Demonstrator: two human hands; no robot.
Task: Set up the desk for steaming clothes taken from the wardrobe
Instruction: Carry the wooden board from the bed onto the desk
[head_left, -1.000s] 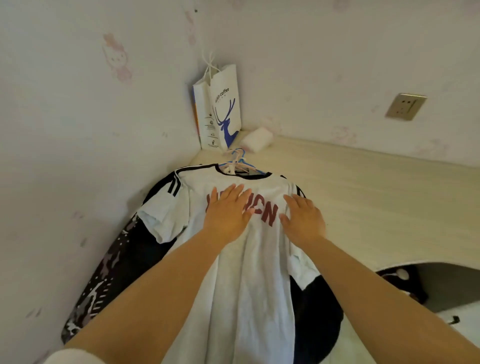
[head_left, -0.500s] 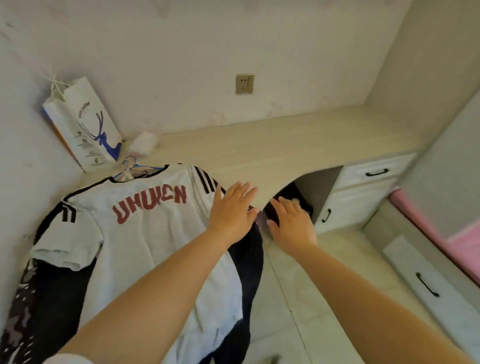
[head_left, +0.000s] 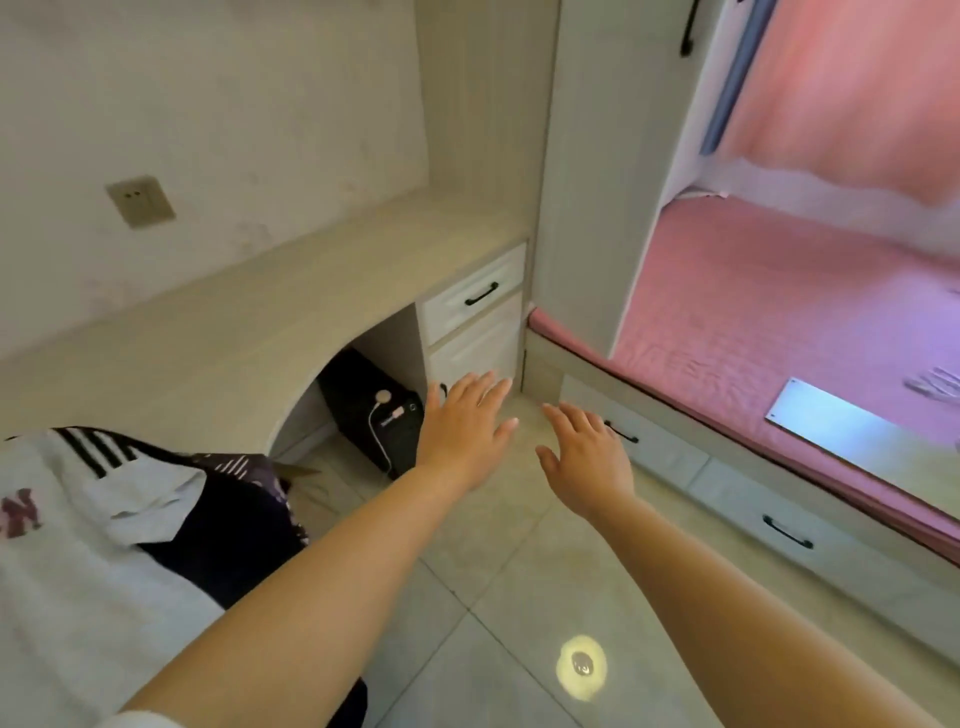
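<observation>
Head view: the left hand (head_left: 462, 426) and right hand (head_left: 584, 457) hang spread over the floor (head_left: 498, 597), holding nothing. The shirt (head_left: 67, 545) drapes off the desk (head_left: 234, 332) edge at left; unweighted, its hanging part may slide down.

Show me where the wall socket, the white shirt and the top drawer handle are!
wall socket (head_left: 139, 201), head view, middle of its plate.
white shirt (head_left: 78, 587), head view, its body.
top drawer handle (head_left: 481, 294), head view, middle of the bar.
</observation>
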